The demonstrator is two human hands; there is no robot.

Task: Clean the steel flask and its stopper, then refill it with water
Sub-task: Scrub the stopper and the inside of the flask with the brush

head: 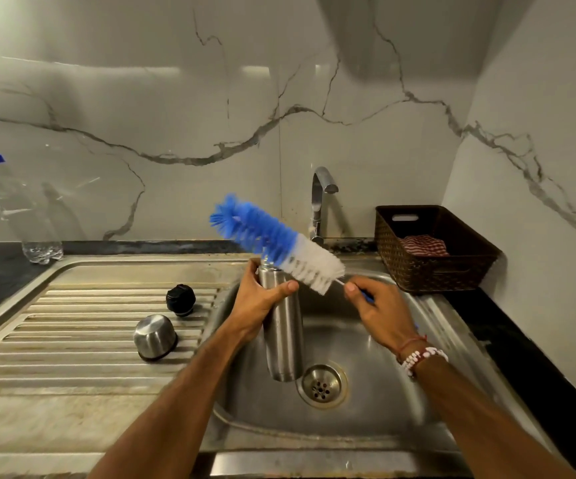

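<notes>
- Head view: the flask [284,333] was upright, leaning a little, over the sink bowl [366,426]. Its base hung just left of the drain [321,385] and its mouth was uncapped at the top.
- My left hand [262,302] gripped the flask's upper part, fingers wrapped behind it and the thumb pressed across the front.
- My right hand [379,312] was closed on the thin blue handle of the brush [276,242], pinching it between thumb and fingers.
- The brush lay slanted just above the flask's mouth, outside it, with the blue bristles pointing up and left and the white bristles nearer my right hand. I could not tell whether the bristles touched the rim.
- The black stopper [180,299] sat on the ribbed draining board [72,344], left of the bowl and apart from the flask.
- The steel cup [155,337] rested mouth-down and slightly tilted on the same board, just in front of the stopper.
- The tap [321,202] stood behind the bowl.
- A brown woven basket [469,264] sat on the dark counter to the right of the tap, with a red-and-white striped cloth [424,245] inside.
- A clear plastic bottle [24,216] with a blue cap stood far left, against the marble wall.
</notes>
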